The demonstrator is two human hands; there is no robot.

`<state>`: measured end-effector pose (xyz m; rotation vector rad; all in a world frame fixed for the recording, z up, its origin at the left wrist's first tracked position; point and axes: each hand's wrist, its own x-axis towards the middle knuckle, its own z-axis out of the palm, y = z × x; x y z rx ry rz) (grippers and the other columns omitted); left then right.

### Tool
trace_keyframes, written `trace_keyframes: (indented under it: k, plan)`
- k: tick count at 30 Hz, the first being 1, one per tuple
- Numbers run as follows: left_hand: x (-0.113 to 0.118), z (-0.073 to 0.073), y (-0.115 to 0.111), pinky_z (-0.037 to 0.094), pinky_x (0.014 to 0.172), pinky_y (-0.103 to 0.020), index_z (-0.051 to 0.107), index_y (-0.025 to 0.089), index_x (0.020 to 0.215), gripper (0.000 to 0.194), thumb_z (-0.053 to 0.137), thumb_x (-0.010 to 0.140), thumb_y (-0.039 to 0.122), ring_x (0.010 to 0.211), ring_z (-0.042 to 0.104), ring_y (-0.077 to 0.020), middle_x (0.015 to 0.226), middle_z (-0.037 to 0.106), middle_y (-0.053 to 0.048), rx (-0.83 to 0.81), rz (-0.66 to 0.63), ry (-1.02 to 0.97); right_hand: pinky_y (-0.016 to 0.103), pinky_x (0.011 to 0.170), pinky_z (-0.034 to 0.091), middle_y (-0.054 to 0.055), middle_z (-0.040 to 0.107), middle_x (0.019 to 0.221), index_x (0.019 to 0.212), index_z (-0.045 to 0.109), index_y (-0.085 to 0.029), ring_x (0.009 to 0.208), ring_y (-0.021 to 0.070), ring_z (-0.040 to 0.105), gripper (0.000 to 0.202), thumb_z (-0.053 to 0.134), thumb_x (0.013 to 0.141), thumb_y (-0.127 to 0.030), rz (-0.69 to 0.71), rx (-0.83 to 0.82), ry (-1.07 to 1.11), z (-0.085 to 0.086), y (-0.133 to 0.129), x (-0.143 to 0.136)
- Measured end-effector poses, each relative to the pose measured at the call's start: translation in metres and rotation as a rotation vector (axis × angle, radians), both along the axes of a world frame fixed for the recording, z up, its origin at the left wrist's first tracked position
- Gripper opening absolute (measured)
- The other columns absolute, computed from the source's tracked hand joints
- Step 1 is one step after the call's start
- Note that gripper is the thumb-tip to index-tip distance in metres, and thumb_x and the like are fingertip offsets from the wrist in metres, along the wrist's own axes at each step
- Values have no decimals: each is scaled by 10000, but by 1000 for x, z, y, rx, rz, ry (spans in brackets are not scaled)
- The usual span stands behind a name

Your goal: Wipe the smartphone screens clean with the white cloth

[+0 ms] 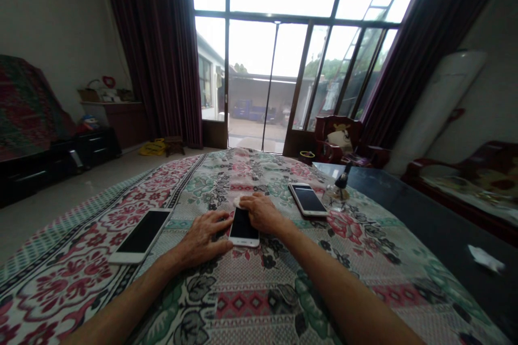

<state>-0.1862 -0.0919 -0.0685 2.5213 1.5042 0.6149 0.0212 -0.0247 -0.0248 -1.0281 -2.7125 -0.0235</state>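
A white smartphone (244,229) with a dark screen lies face up on the patterned cloth in front of me. My left hand (205,237) holds its left edge, the thumb at the lower corner and the fingers along the side. Over the upper right of the screen, my right hand (263,213) presses down with its fingers closed on a small white wad (237,202), tissue or cloth, mostly hidden beneath them. Another white smartphone (141,236) lies to the left of my left hand. Beyond my right hand rests a third smartphone (308,199), also face up.
Beside the third phone stands a clear glass bottle (336,196) with a black top. A crumpled white tissue (485,258) lies on the dark surface (441,237) at the right. The floral cloth (251,302) covers the table. Wooden chairs and glass doors stand beyond.
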Motion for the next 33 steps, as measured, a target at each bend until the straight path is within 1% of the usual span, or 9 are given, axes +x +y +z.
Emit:
trace_keyframes:
  k: [4,10,13,16,20,23,27,30,33]
  plan:
    - [1,1,-1,328,1052,-479,568,270,1278,516,617,796,448,1247,440,-301,1365,519,-64,37,-8,-35,269,858,367,72,680,991,915,686,-186,939,182,574,280,463,785,-79,24,-67,-59,6,-11,-3]
    - [1,4,-1,320,1058,-486,548,263,1301,527,608,804,426,1259,425,-309,1373,505,-70,12,-15,-11,283,809,368,70,651,1092,1007,658,-200,980,198,530,313,440,819,-78,-165,13,3,-4,3,-6]
    - [0,3,0,313,1061,-488,531,269,1316,511,583,826,406,1266,418,-304,1380,496,-72,6,-20,2,287,800,370,66,631,1143,1043,640,-196,1002,209,509,335,451,798,-66,-205,41,0,-7,12,-5]
    - [0,2,1,322,1052,-488,523,277,1320,506,573,832,398,1258,428,-296,1377,500,-71,10,-22,7,293,845,361,71,634,1135,1040,644,-187,993,200,516,334,443,802,-65,-160,31,-12,-5,12,-3]
    - [1,2,0,329,1048,-484,569,266,1271,487,596,805,404,1246,446,-293,1350,530,-72,25,0,-25,288,899,344,77,643,1086,967,668,-185,993,184,532,288,455,804,-81,-73,-4,-50,1,0,-2]
    - [3,5,-1,350,1033,-466,622,253,1200,444,631,776,384,1206,489,-278,1308,569,-71,42,-3,-83,282,875,359,82,638,1057,942,670,-187,1003,189,526,268,455,811,-94,-58,17,-54,1,-8,-4]
    - [4,7,-2,382,1006,-432,680,228,1086,342,646,755,310,1146,543,-257,1232,623,-72,73,-17,-164,283,838,372,76,620,1097,1022,660,-204,1008,198,515,299,460,823,-105,-74,56,-27,-2,-12,-4]
    - [5,7,-1,399,991,-407,691,188,1024,311,663,730,284,1119,563,-250,1191,643,-87,77,-10,-214,273,808,374,62,625,1073,974,685,-219,968,187,524,286,472,819,-107,-14,24,-20,1,-16,-4]
    - [5,6,-1,408,982,-391,694,182,961,268,672,715,286,1102,572,-242,1162,653,-83,62,-9,-243,250,757,375,47,633,1017,938,703,-237,913,168,539,280,500,796,-108,76,-63,-41,8,-24,-6]
